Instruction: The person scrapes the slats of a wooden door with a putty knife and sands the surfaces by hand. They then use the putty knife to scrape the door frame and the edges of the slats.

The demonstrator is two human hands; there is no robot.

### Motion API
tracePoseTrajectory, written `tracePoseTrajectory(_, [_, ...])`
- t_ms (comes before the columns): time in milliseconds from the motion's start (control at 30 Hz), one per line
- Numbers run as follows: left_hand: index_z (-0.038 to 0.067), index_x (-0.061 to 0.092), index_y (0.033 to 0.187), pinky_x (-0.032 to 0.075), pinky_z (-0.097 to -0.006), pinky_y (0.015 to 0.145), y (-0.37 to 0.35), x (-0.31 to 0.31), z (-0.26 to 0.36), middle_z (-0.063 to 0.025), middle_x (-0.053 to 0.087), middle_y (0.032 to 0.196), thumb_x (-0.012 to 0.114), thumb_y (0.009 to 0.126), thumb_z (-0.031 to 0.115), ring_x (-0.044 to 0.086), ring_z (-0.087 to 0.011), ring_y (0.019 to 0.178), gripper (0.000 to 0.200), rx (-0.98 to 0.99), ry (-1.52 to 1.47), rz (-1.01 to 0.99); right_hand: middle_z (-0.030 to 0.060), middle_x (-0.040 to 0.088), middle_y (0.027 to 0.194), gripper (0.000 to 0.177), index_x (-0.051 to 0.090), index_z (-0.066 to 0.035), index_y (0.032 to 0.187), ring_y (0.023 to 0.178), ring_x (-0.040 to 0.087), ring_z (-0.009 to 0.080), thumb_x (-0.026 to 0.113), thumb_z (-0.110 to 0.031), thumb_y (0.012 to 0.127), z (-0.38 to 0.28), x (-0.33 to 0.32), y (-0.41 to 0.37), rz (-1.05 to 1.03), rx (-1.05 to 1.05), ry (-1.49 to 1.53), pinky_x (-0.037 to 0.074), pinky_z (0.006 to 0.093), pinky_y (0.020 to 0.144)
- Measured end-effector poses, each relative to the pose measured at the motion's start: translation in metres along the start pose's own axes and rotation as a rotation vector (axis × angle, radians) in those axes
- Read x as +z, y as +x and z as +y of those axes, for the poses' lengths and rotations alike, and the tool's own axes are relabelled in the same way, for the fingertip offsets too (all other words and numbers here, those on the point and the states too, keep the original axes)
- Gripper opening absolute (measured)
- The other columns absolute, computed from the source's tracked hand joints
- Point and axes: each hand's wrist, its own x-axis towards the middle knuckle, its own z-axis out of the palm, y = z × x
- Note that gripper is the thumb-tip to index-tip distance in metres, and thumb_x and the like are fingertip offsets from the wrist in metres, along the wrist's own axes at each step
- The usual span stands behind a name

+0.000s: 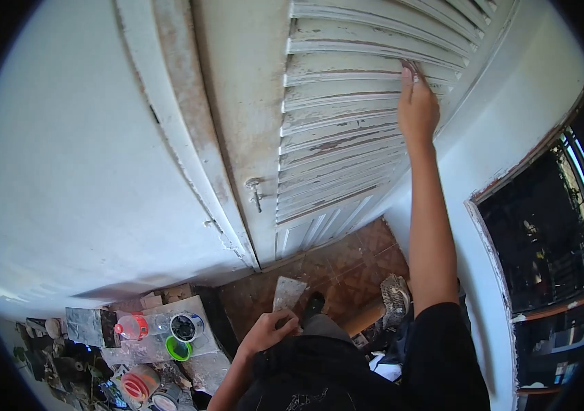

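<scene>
While the right hand (417, 113) reaches up to it, the louvered door (343, 113) stretches from the centre of the frame to the upper right, its slats coated in worn off-white paint with brownish bare streaks along their edges. The thumb and fingers of that hand meet one slat near its right end, bent close together; I cannot tell whether they pinch anything there. At the slats' lower left, a paint-smeared door handle (254, 192) sticks out from the plain stile. Low in the centre, the left hand (270, 333) has its fingers curled, and just above it shows a flat, pale trapezoid piece (288, 293); whether the fingers grip it I cannot tell. Behind that piece lies the brown tiled floor (347, 264). At the lower left, a cluttered counter (215, 363) bears a clear plastic bottle (140, 326) with a red label, lying on its side, beside an open tub (186, 327) with dark contents and a bright green cup (178, 348). Nearer the bottom edge stands a red-lidded container (140, 383). A white wall (86, 151) fills the left, and a dark-paned window (542, 226) the right.
</scene>
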Motion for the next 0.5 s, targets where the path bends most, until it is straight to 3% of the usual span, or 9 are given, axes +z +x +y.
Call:
tracePoseTrajectory(33, [-0.001, 0.067, 0.1, 0.053, -0.033, 0.074, -0.01, -0.003, -0.006, -0.0122, 0.07, 0.088, 0.062, 0.098, 0.019, 0.068, -0.019, 0.077, 0.02, 0.011, 0.001, 0.001, 0.0068, 0.069, 0.123, 0.033, 0.067, -0.019, 0.123, 0.098, 0.07, 0.0337, 0.046, -0.035, 0.104, 0.002, 0.023, -0.002, 0.173, -0.082, -0.017, 0.057, 0.0428, 0.082])
tracePoseTrajectory(67, [-0.001, 0.067, 0.1, 0.052, -0.0323, 0.075, -0.02, -0.005, -0.014, -0.0122, 0.07, 0.088, 0.062, 0.097, 0.018, 0.067, -0.0187, 0.078, 0.02, -0.018, 0.001, 0.028, 0.0068, 0.069, 0.123, 0.033, 0.067, -0.019, 0.123, 0.098, 0.07, 0.0337, 0.046, -0.035, 0.104, -0.021, 0.021, -0.011, 0.184, -0.086, -0.019, 0.057, 0.0428, 0.082])
tracePoseTrajectory(133, [-0.001, 0.067, 0.1, 0.052, -0.0317, 0.075, -0.033, -0.008, -0.026, -0.0121, 0.07, 0.088, 0.062, 0.097, 0.017, 0.067, -0.0185, 0.079, 0.019, -0.033, 0.012, 0.052, 0.0084, 0.068, 0.123, 0.033, 0.067, -0.018, 0.123, 0.1, 0.069, 0.0339, 0.046, -0.034, 0.104, -0.071, 0.016, -0.033, 0.08, -0.293, 0.123, 0.057, 0.0424, 0.082])
tracePoseTrajectory(267, [-0.001, 0.068, 0.099, 0.051, -0.031, 0.077, -0.06, -0.011, -0.041, -0.012, 0.07, 0.087, 0.064, 0.096, 0.017, 0.067, -0.0178, 0.082, 0.019, -0.106, -0.032, 0.027, 0.0095, 0.068, 0.122, 0.032, 0.067, -0.017, 0.123, 0.101, 0.069, 0.034, 0.047, -0.033, 0.103, -0.061, -0.006, -0.026, 0.001, -0.269, 0.11, 0.057, 0.0424, 0.082])
tracePoseTrajectory(367, [-0.001, 0.068, 0.099, 0.051, -0.031, 0.076, -0.075, -0.016, -0.044, -0.0109, 0.07, 0.087, 0.064, 0.096, 0.017, 0.066, -0.0165, 0.081, 0.019, -0.08, -0.009, 0.058, 0.0108, 0.067, 0.124, 0.033, 0.068, -0.015, 0.121, 0.103, 0.068, 0.0349, 0.049, -0.033, 0.103, -0.066, 0.006, -0.024, 0.125, -0.127, 0.093, 0.057, 0.0433, 0.08])
tracePoseTrajectory(400, [-0.001, 0.068, 0.099, 0.051, -0.031, 0.076, -0.078, -0.017, -0.045, -0.0103, 0.069, 0.087, 0.065, 0.096, 0.017, 0.066, -0.0156, 0.081, 0.018, -0.059, 0.005, 0.088, 0.0114, 0.066, 0.127, 0.034, 0.067, -0.012, 0.123, 0.105, 0.067, 0.0349, 0.05, -0.033, 0.102, -0.077, 0.01, -0.034, 0.019, -0.03, 0.167, 0.057, 0.044, 0.081])
tracePoseTrajectory(467, [0.0, 0.068, 0.099, 0.051, -0.0308, 0.075, -0.082, -0.018, -0.054, -0.0097, 0.069, 0.086, 0.065, 0.096, 0.017, 0.065, -0.0146, 0.08, 0.018, -0.036, 0.003, 0.115, 0.0105, 0.066, 0.127, 0.031, 0.066, -0.013, 0.124, 0.102, 0.068, 0.0348, 0.053, -0.029, 0.101, -0.114, 0.018, -0.058, 0.11, -0.357, 0.229, 0.057, 0.0448, 0.08])
tracePoseTrajectory(500, [0.0, 0.068, 0.099, 0.052, -0.0306, 0.075, -0.085, -0.018, -0.057, -0.009, 0.069, 0.085, 0.064, 0.096, 0.017, 0.065, -0.0136, 0.08, 0.018, -0.032, 0.001, 0.131, 0.009, 0.066, 0.128, 0.03, 0.066, -0.017, 0.126, 0.101, 0.069, 0.033, 0.056, -0.026, 0.099, -0.124, 0.017, -0.062, 0.165, -0.345, 0.185, 0.058, 0.0441, 0.08])
